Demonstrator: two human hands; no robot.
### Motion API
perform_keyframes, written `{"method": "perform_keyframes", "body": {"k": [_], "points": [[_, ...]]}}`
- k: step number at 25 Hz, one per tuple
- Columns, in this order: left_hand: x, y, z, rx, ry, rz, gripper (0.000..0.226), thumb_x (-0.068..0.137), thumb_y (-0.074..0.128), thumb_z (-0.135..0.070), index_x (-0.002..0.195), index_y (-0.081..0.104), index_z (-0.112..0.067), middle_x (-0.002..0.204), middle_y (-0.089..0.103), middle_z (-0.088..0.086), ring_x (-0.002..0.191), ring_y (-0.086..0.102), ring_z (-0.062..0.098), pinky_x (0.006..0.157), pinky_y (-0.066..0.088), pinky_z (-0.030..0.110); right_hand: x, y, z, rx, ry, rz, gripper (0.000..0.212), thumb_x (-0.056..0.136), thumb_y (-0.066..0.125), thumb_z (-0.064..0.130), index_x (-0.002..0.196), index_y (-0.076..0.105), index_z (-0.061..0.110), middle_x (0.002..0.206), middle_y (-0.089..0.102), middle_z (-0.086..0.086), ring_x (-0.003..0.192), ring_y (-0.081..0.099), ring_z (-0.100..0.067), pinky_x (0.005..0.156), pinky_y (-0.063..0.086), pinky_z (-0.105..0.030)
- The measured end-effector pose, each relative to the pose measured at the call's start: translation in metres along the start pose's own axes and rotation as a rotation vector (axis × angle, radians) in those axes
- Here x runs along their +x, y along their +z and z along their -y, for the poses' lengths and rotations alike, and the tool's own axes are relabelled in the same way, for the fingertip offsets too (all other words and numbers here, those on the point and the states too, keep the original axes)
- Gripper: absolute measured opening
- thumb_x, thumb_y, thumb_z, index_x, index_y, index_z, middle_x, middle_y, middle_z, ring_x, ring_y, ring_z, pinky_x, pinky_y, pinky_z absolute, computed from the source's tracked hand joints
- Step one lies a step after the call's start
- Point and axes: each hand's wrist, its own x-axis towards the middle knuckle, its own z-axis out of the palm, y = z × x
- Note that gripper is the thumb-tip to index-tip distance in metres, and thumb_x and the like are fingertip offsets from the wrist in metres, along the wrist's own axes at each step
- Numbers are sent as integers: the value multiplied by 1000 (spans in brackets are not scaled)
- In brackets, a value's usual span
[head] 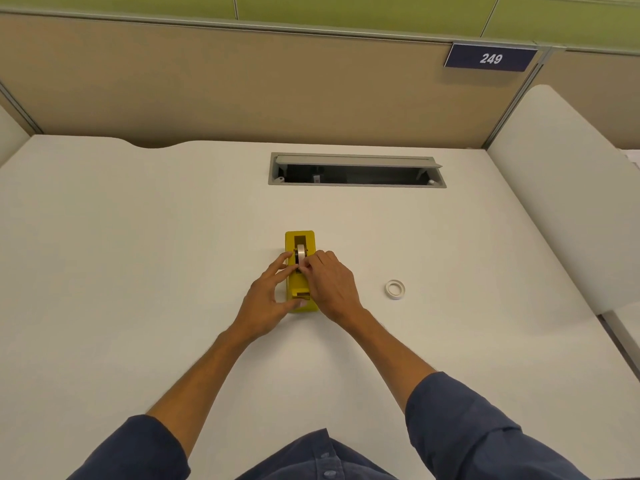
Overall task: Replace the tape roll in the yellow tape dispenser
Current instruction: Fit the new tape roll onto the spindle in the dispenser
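Observation:
The yellow tape dispenser (300,239) sits mid-table, its cutter end toward me. A tape roll (301,252) stands upright in its slot. My left hand (270,299) wraps the dispenser's left side, thumb on the near end, fingers by the roll. My right hand (329,284) rests over the right side, fingertips pinched at the roll's near edge; whether they hold the tape end is hidden. A second white tape roll (395,289) lies flat on the table to the right, apart from both hands.
An open cable tray (356,169) is set into the white table (138,237) behind the dispenser. Tan partition panels stand at the back, with a "249" sign (490,58). A white side panel (568,188) rises on the right.

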Motion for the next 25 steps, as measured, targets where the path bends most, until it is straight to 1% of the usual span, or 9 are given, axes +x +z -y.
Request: {"method": "perform_keyframes", "body": {"k": [2, 5, 7, 10, 12, 14, 18, 21, 25], "points": [[-1, 0, 1, 4, 2, 3, 76, 72, 79, -34, 137, 42, -39, 153, 24, -23, 139, 31, 9, 107, 39, 49, -5, 0, 1, 12, 6, 7, 22, 100, 44, 27, 110, 57, 13, 106, 61, -6, 94, 53, -22, 66, 40, -29], [-1, 0, 3, 21, -1, 2, 76, 72, 78, -37, 138, 39, -41, 153, 24, -25, 140, 29, 7, 107, 39, 50, -10, -3, 3, 38, 14, 1, 21, 99, 45, 26, 108, 57, 12, 105, 61, -6, 93, 53, -22, 64, 38, -28], [-2, 0, 3, 29, 4, 0, 77, 72, 77, -40, 139, 38, -41, 152, 24, -25, 141, 28, 7, 107, 38, 50, -13, -6, 5, 42, 16, -4, 19, 98, 49, 25, 108, 57, 11, 105, 61, -7, 93, 53, -23, 64, 40, -30], [-2, 1, 3, 33, -3, -1, 79, 71, 75, -47, 139, 36, -42, 151, 23, -26, 141, 28, 9, 108, 38, 51, -20, -8, 9, 16, -13, 10, 21, 93, 59, 20, 110, 57, 8, 105, 61, -9, 92, 53, -26, 65, 47, -35], [-2, 1, 2, 44, -11, 3, 82, 69, 69, -57, 140, 34, -41, 152, 23, -24, 141, 28, 12, 108, 37, 53, -25, -8, 12, 14, -17, 7, 21, 92, 61, 19, 109, 57, 8, 104, 61, -10, 91, 53, -26, 66, 48, -36], [-2, 1, 2, 54, -17, 8, 84, 66, 65, -62, 141, 33, -41, 153, 24, -21, 142, 28, 14, 108, 36, 54, -28, -10, 15, 22, -20, -2, 21, 91, 62, 18, 109, 58, 7, 104, 62, -10, 90, 53, -25, 67, 47, -35], [-2, 1, 4, 67, -10, 11, 86, 67, 65, -63, 142, 30, -42, 153, 23, -20, 142, 28, 15, 108, 37, 53, -33, -14, 17, 33, -21, -9, 21, 92, 60, 18, 109, 59, 6, 104, 62, -11, 91, 53, -26, 68, 48, -34], [-3, 0, 3, 60, -10, 17, 86, 66, 64, -64, 142, 31, -41, 152, 23, -22, 141, 29, 13, 108, 38, 51, -39, -14, 19, 19, -31, -5, 16, 96, 53, 17, 108, 59, 8, 105, 61, -9, 91, 52, -24, 69, 47, -34], [-3, 0, 2, 78, -14, 18, 87, 68, 60, -64, 144, 31, -35, 155, 25, -13, 142, 29, 16, 109, 37, 53, -46, -14, 22, 18, -40, -3, 15, 97, 50, 19, 105, 59, 11, 105, 60, -6, 91, 50, -23, 68, 44, -30]]}}
